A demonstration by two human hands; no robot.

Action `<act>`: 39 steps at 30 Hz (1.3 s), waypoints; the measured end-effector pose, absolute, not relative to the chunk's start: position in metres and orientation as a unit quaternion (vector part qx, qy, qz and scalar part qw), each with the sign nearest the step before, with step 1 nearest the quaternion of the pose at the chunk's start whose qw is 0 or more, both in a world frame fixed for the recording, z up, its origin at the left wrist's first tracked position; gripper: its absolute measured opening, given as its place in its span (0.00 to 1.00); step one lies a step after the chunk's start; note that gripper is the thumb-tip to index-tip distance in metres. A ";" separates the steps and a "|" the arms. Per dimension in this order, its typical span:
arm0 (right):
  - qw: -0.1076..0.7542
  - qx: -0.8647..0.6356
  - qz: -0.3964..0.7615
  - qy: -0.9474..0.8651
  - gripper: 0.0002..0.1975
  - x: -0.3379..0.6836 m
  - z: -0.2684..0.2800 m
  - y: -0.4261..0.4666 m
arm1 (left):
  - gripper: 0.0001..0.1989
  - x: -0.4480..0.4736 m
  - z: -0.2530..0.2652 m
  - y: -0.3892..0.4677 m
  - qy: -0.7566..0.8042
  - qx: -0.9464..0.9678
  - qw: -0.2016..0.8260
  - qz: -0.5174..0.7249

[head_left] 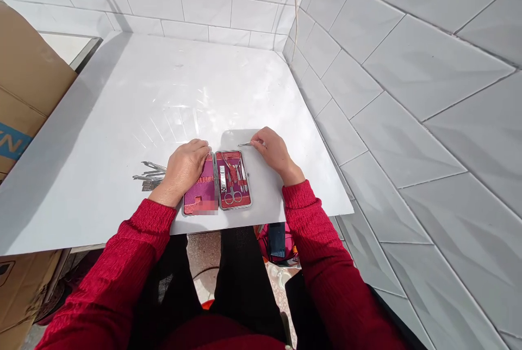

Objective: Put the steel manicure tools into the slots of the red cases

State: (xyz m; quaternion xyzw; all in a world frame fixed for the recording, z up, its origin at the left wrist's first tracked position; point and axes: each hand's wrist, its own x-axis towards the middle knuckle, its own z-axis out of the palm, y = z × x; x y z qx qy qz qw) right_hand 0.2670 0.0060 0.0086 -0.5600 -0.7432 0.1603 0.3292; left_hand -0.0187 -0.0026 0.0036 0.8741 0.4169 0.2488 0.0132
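Observation:
A manicure case [207,189] lies unfolded on the white tabletop, its inside red and purple. My left hand [185,165] is closed at the upper edge of its left half, fingers together and partly hiding it. Strapped in the right half are nail clippers [222,180], small scissors [232,197] and other slim tools. Just beyond the case's upper right corner, my right hand [271,149] pinches a thin metal manicure tool [244,144]; its exact kind is too small to tell. Left of my left wrist lies a pile of metal tools [149,172], partly covered by the hand.
The white tabletop [122,100] meets tiled walls at the back and right. A cardboard box [32,67] stands at the left edge. A cable [297,7] hangs in the corner. Below the front edge, a pink bag [267,241] with a dark phone-like object [277,239] shows.

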 end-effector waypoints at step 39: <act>0.372 -0.714 0.031 -0.592 0.14 0.269 0.010 0.019 | 0.15 -0.018 -0.002 -0.002 0.419 0.867 0.018 0.271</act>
